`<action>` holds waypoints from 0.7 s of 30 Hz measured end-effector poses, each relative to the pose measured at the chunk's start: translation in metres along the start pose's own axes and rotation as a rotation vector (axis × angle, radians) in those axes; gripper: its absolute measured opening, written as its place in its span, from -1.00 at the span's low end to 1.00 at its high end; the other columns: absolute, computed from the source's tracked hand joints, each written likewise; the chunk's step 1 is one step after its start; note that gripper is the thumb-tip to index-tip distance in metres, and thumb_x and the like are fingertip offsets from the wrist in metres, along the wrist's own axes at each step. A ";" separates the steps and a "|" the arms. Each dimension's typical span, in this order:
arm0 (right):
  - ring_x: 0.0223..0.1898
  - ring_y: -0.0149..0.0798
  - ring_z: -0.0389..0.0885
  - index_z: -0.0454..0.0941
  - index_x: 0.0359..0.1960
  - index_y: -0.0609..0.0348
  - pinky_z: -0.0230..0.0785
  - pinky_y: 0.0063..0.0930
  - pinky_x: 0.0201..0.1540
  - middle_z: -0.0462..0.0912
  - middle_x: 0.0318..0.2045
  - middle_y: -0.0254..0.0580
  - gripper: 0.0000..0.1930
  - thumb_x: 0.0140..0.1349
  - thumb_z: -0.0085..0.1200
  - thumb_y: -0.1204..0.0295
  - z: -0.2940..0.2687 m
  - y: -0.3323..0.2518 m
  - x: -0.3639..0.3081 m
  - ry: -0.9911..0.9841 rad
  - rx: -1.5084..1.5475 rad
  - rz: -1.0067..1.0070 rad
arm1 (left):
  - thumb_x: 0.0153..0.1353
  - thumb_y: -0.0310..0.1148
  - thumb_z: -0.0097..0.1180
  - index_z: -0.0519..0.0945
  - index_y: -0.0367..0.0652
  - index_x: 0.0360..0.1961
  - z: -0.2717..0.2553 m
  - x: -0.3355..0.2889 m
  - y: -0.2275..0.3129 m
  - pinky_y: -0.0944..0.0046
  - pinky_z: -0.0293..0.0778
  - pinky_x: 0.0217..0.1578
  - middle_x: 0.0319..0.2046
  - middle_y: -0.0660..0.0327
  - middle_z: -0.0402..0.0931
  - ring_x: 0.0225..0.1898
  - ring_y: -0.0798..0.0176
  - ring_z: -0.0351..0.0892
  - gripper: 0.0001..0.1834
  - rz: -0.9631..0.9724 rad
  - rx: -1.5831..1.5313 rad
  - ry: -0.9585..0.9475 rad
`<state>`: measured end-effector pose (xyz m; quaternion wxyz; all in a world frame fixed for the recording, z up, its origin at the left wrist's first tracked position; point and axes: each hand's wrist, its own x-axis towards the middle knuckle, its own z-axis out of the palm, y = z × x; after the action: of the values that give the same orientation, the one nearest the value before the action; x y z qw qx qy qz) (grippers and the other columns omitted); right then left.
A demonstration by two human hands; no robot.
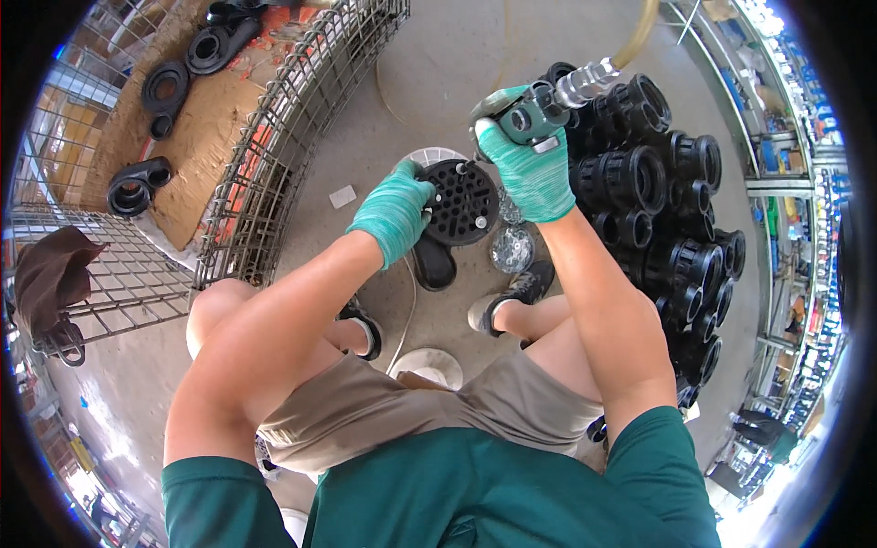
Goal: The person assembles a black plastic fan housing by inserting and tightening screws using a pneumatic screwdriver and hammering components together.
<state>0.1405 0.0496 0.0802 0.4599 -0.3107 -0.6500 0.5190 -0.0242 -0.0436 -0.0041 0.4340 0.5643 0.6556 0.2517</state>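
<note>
My left hand (393,215), in a green knit glove, grips the left edge of a round black plastic part (461,205) whose face is a grid of holes. A few silver screw heads show near its rim. A curved black spout (435,265) sticks out below it. My right hand (530,173), gloved alike, is wrapped round a dark green air-powered screwdriver (534,117). The driver's tip points down-left to the part's upper rim; whether it touches a screw there I cannot tell. A clear bowl of small metal screws (512,248) stands beside the part, close to my shoe.
Similar black plastic parts (630,178) are piled at the right. A yellowish air hose (639,32) runs from the driver to the top. To the left stands a wire cage (274,137) lined with cardboard, holding several black parts. A brown cloth (57,279) hangs on its mesh.
</note>
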 end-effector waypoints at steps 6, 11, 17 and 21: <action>-0.22 -0.50 0.65 0.60 -0.07 0.16 0.56 -0.55 -0.13 0.70 -0.23 -0.38 -0.77 0.23 0.23 0.60 0.001 -0.007 0.001 -0.075 -0.021 0.070 | 0.07 -0.59 0.31 0.65 -0.23 -0.21 -0.001 -0.003 0.003 0.12 0.57 0.04 0.13 0.00 0.46 -0.03 -0.09 0.62 -0.78 0.002 0.066 0.011; -0.21 -0.43 0.67 0.55 0.06 0.19 0.60 -0.46 -0.11 0.72 -0.13 -0.20 -0.65 0.22 0.22 0.62 0.000 -0.016 0.001 -0.007 0.061 0.062 | 0.07 -0.56 0.36 0.64 -0.22 -0.14 -0.002 -0.008 -0.001 0.11 0.56 0.07 0.14 0.00 0.46 0.01 -0.10 0.61 -0.71 0.177 0.291 0.030; -0.22 -0.25 0.70 0.49 0.06 0.17 0.65 -0.33 -0.12 0.67 -0.11 -0.04 -0.65 0.23 0.14 0.66 0.009 -0.040 -0.027 -0.035 0.223 0.087 | -0.01 -0.54 0.47 0.50 -0.14 0.17 -0.012 -0.012 -0.008 0.06 0.54 0.11 0.13 -0.01 0.47 0.09 -0.12 0.57 -0.34 0.155 0.253 -0.102; -0.18 -0.31 0.71 0.49 0.08 0.20 0.64 -0.38 -0.08 0.70 -0.12 -0.10 -0.62 0.21 0.21 0.65 0.019 -0.038 -0.036 -0.058 0.181 0.080 | -0.01 -0.51 0.47 0.44 -0.17 0.23 -0.013 -0.009 -0.014 0.03 0.50 0.15 0.12 -0.04 0.51 0.13 -0.11 0.56 -0.27 0.125 0.118 -0.137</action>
<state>0.1392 0.0004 0.1059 0.4462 -0.2784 -0.6007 0.6022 -0.0426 -0.0532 -0.0065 0.4272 0.6447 0.6015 0.2000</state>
